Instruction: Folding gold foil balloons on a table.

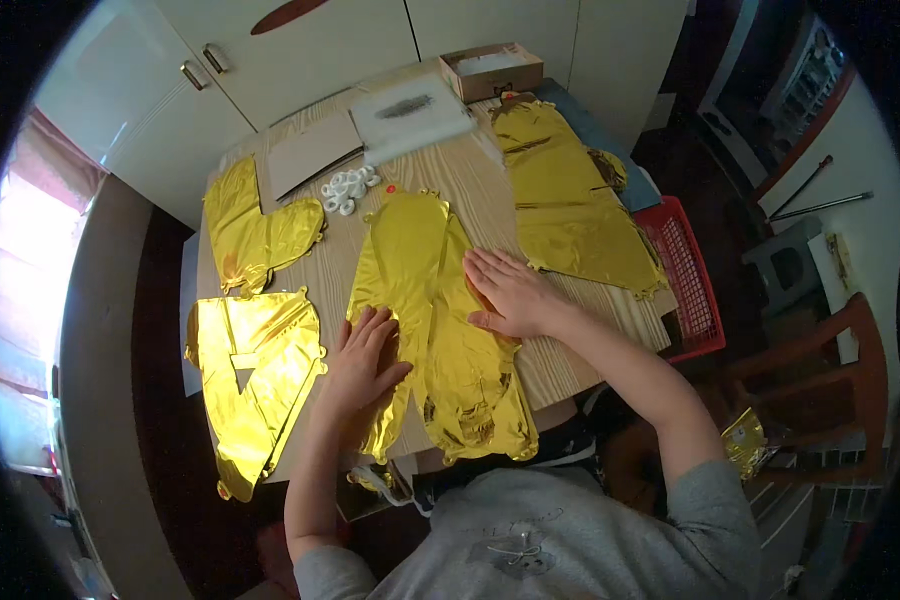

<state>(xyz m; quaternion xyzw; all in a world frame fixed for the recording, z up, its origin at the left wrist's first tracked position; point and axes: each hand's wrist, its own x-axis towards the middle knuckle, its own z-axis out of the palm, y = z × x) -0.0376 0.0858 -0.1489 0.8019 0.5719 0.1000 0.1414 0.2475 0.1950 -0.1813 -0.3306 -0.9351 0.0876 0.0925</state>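
Flat under both palms: gold foil balloon (425, 320), mid-surface (490, 190), long axis near to far. Left hand (365, 355) on its left edge, right hand (510, 292) on its right, fingers spread, gripping nothing.

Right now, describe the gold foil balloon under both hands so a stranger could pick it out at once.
Start at the wooden table. At its middle near edge lies a flat gold foil balloon, with the left hand and right hand pressed flat on it. Unlike the other gold balloons, it is the only one touched, and its lower end overhangs the table edge.
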